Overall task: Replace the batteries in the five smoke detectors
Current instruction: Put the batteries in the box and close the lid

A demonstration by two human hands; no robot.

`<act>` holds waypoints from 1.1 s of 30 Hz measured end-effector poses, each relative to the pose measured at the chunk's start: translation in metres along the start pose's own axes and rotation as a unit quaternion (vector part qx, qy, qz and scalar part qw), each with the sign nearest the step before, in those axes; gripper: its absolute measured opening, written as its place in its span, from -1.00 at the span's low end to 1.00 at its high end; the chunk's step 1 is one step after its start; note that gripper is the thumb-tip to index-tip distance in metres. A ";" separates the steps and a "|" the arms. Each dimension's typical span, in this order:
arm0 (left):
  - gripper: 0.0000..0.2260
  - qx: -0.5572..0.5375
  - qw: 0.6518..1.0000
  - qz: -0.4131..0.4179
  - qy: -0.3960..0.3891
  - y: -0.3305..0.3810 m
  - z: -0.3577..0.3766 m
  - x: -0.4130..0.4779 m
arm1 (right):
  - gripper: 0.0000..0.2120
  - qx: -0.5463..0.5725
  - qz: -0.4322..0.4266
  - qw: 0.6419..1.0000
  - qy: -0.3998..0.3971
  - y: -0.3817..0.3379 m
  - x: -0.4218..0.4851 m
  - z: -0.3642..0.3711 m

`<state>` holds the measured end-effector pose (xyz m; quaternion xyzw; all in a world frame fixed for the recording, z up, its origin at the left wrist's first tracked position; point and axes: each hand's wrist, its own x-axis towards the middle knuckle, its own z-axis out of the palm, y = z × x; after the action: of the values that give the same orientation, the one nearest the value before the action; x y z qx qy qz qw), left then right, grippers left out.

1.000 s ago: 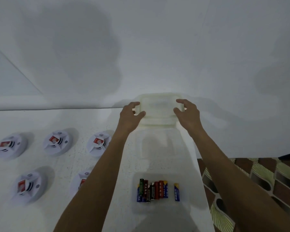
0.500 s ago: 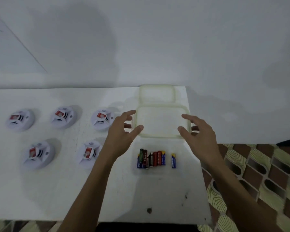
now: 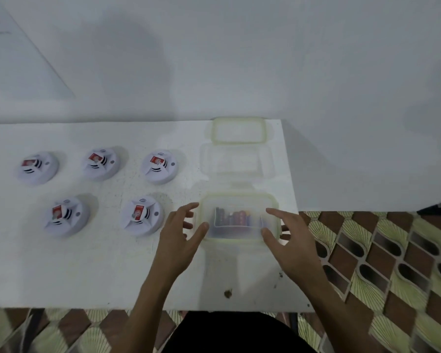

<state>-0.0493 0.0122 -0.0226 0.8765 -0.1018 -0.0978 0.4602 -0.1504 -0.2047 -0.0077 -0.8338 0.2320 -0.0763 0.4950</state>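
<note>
A white table (image 3: 87,271) was seen from above, with a person's two bare arms reaching over its near edge. Five round white smoke detectors (image 3: 159,166), each with a red label, lay on the left half of the table: three in a row toward the far edge and two in a row nearer the person, all apart from one another.

Close to the right edge, toward the near side, stood a clear plastic box under a lid (image 3: 239,198) with a yellowish rim. The batteries (image 3: 236,218) lay inside it and showed as a blurred dark row through the plastic.

The left hand (image 3: 180,238) was at the box's left side and the right hand (image 3: 294,240) at its right side. Both had their fingers (image 3: 189,207) spread and nearly straight, with the thumbs against the lid's near corners. Neither hand was curled around anything.

Beyond this box, along the right edge, sat a second clear box (image 3: 237,161), and a loose lid (image 3: 238,131) lay at the far right corner. A brown and yellow patterned floor (image 3: 379,250) showed past the table's right edge.
</note>
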 end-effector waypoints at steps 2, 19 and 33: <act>-0.62 0.005 1.000 0.007 0.008 -0.002 0.005 -0.001 | -0.62 0.000 -0.002 1.000 0.007 0.001 -0.001 0.001; -0.57 0.040 0.998 0.041 0.037 0.003 0.016 0.000 | -0.59 -0.098 0.005 0.995 0.023 -0.006 -0.003 0.011; -0.61 -0.121 0.991 -0.055 -0.024 -0.001 0.004 0.007 | -0.69 -0.095 -0.046 0.993 0.050 0.006 0.000 0.009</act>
<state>-0.0439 0.0080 -0.0265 0.8162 -0.0520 -0.1556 0.5540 -0.1496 -0.1999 -0.0173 -0.8820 0.2237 -0.1182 0.3975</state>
